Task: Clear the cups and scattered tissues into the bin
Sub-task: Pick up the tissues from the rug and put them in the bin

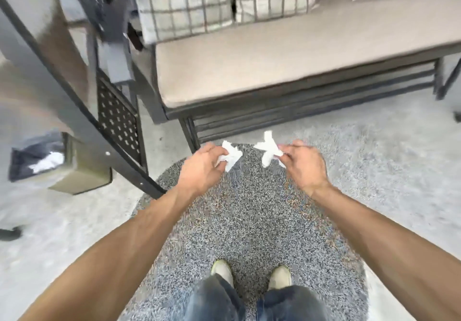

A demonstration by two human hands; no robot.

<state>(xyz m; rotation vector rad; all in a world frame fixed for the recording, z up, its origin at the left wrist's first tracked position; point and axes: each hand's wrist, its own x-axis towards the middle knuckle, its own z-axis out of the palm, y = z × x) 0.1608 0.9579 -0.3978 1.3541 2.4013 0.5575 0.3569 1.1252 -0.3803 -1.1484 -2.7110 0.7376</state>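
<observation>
I am pinching a crumpled tissue (pixel 230 155) in my left hand (pixel 200 171) and another tissue (pixel 268 150) in my right hand (pixel 305 167); both look light, soft and tearable, bunched inside curled fingers (pixel 287 151).

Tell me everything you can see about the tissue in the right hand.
The tissue is white, thin, crumpled paper with ragged points sticking out like a star. The right hand pinches its right edge between curled fingertips. It hangs in the air above the speckled grey rug, apart from the other tissue.

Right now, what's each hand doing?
Left hand: gripping a crumpled white paper tissue.
Right hand: pinching another crumpled white tissue.
</observation>
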